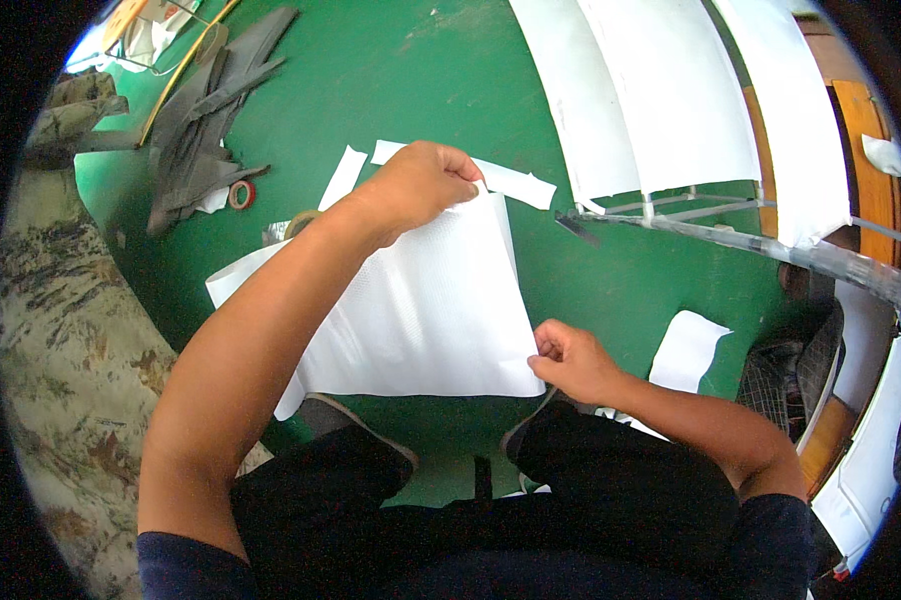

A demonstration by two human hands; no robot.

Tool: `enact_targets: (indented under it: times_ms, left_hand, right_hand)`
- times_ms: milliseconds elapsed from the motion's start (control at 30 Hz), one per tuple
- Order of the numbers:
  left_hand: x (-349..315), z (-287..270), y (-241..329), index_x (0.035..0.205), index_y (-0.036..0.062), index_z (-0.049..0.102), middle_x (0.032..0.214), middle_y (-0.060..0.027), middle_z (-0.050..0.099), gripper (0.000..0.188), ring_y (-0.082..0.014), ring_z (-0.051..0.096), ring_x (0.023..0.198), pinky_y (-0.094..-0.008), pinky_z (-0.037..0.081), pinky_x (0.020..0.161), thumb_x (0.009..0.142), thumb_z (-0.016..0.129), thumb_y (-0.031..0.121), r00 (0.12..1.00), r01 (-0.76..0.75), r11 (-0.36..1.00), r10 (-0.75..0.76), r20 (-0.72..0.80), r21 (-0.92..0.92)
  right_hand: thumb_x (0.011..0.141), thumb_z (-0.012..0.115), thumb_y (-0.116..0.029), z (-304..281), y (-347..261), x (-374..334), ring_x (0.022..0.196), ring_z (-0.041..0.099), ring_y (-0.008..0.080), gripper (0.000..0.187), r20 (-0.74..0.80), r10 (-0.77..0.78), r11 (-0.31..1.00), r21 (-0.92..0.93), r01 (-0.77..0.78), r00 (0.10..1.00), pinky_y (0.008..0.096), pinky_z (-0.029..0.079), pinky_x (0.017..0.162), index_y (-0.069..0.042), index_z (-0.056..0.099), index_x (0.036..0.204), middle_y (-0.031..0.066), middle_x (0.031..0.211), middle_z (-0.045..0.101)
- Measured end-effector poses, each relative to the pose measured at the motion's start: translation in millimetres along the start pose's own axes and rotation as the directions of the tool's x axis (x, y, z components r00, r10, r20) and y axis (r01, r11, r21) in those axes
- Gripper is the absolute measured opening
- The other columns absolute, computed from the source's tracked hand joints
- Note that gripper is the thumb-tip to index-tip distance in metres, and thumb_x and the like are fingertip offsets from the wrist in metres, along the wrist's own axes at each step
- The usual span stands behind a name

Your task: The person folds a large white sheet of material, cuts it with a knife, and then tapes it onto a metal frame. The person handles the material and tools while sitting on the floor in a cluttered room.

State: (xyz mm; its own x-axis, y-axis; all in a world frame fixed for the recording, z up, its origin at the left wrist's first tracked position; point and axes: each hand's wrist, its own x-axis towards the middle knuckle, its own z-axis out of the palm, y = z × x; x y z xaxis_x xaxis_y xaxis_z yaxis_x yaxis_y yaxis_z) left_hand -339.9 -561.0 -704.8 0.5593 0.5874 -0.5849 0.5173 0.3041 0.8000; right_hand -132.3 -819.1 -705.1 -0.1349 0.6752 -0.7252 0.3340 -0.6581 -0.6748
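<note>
A white, finely textured sheet (426,325) spreads over the green floor in front of my knees, its left end curling up. My left hand (423,192) reaches across it and pinches its far right corner between thumb and fingers. Lower down, my right hand (575,362) is closed with thumb and fingertips on the sheet's right edge near the near corner. Just beyond my left hand lie a narrow white strip (516,182) and a shorter white strip (344,178). Part of a tape roll (302,222) shows behind my left forearm.
Large white sheets (661,90) hang over a metal frame (716,225) at the right. Dark grey strips (206,130) are heaped at the far left, beside a small red-rimmed tape roll (242,194). A camouflage-patterned cloth (71,380) covers the left side. A white scrap (688,352) lies right of my right hand.
</note>
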Motion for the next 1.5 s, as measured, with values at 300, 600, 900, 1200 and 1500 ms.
enact_targets:
  times_ms: [300, 600, 900, 1200, 1500]
  left_hand:
    - [10.4, -8.5, 2.0, 0.103, 0.0027, 0.074, 0.089, -0.0018, 0.067, 0.015, -0.0113, 0.059, 0.081, -0.0274, 0.047, 0.073, 0.093, 0.067, 0.013, 0.996, 0.073, 0.995, -0.076, -0.05, -0.067]
    - [9.8, -18.5, 5.7, 0.101, 0.0012, 0.072, 0.09, -0.0027, 0.068, 0.012, -0.0112, 0.061, 0.079, -0.0267, 0.049, 0.072, 0.093, 0.067, 0.009, 0.992, 0.079, 0.985, -0.092, -0.082, -0.151]
    - [-30.2, -37.8, 16.1, 0.103, 0.0056, 0.072, 0.089, 0.0036, 0.067, 0.011, -0.0062, 0.058, 0.08, -0.0229, 0.045, 0.073, 0.096, 0.065, 0.01, 0.996, 0.024, 0.995, -0.033, -0.088, -0.092]
    - [-64.4, -40.0, -7.7, 0.101, 0.0045, 0.072, 0.089, 0.0032, 0.069, 0.008, -0.0066, 0.062, 0.082, -0.0258, 0.052, 0.075, 0.098, 0.067, 0.008, 0.997, -0.057, 0.998, 0.056, -0.049, -0.035]
    - [-120.7, 0.5, 5.0, 0.101, 0.0025, 0.071, 0.084, -0.0176, 0.074, 0.01, -0.0327, 0.073, 0.075, -0.0395, 0.056, 0.07, 0.095, 0.066, 0.008, 0.948, -0.311, 0.937, 0.319, -0.025, 0.159]
  right_hand:
    - [0.094, 0.077, -0.024, -2.0, 2.5, -14.3, 0.096, 0.071, 0.0232, 0.055, 0.225, 0.409, 0.819, 0.338, -0.464, 0.884, 0.0349, 0.058, 0.081, 0.003, 0.051, 0.133, 0.0163, 0.109, 0.069]
    - [0.098, 0.065, -0.008, -14.6, 18.2, -20.7, 0.102, 0.069, 0.0238, 0.044, 0.299, 0.316, 0.512, 0.745, -0.427, 0.901, 0.0386, 0.059, 0.093, -0.001, 0.048, 0.138, 0.0138, 0.116, 0.067]
    - [0.099, 0.066, -0.011, -21.8, 14.0, -22.6, 0.094, 0.07, 0.0214, 0.027, 0.438, 0.169, 0.523, 0.72, -0.457, 0.883, 0.0362, 0.061, 0.086, -0.001, 0.059, 0.123, 0.0114, 0.107, 0.069]
    - [0.079, 0.086, -0.043, -11.1, 35.7, 57.7, 0.106, 0.065, 0.0332, 0.082, -0.43, -0.073, 0.943, -0.322, -0.078, 0.9, 0.0445, 0.053, 0.093, 0.002, 0.05, 0.138, 0.0204, 0.12, 0.064]
    - [0.069, 0.093, -0.038, 32.9, 40.9, 72.8, 0.095, 0.059, 0.0344, 0.062, -0.248, -0.153, 0.922, -0.383, 0.048, 0.957, 0.0447, 0.05, 0.082, -0.001, 0.063, 0.109, 0.0161, 0.1, 0.059]
